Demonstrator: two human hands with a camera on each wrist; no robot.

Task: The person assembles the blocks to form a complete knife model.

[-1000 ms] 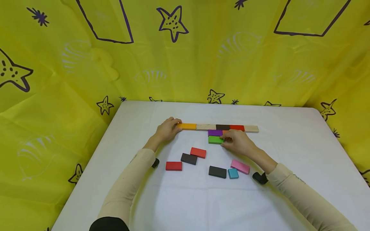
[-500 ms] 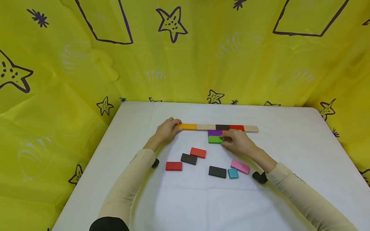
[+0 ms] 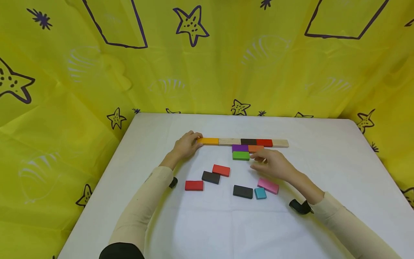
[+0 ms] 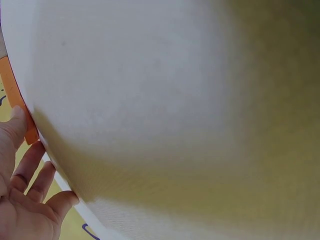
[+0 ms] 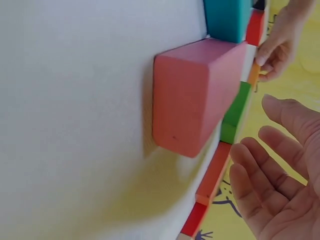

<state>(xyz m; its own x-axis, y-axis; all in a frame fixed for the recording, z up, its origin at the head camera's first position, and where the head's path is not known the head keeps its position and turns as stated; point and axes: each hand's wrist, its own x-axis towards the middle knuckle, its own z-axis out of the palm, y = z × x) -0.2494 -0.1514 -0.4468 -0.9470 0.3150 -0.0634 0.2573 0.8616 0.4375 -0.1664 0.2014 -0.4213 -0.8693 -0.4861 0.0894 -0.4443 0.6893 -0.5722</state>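
Note:
At the left end of a long row of blocks, my left hand [image 3: 186, 145] holds the yellow-orange block [image 3: 208, 141] between thumb and fingers. My right hand [image 3: 274, 164] hovers with loosely bent fingers, nothing between them, just right of the green block [image 3: 240, 155]. That block lies against the purple block [image 3: 240, 148], which sits beside the orange block [image 3: 256, 148] under the row. Continuing the row rightward are a pale wood block [image 3: 229, 141], a dark block [image 3: 248, 141], a red block [image 3: 264, 142] and another pale block [image 3: 280, 143].
Loose on the white table [image 3: 207, 223] lie two red blocks, one left [image 3: 194, 185], a dark brown block [image 3: 211, 177], a black block [image 3: 243, 191], a blue block [image 3: 260, 193] and a pink block [image 5: 190, 95]. A yellow patterned cloth [image 3: 213, 72] hangs behind.
My right hand has let go of the green block and drawn back slightly to the right and nearer, uncovering the orange block. My left hand stays at the row's end.

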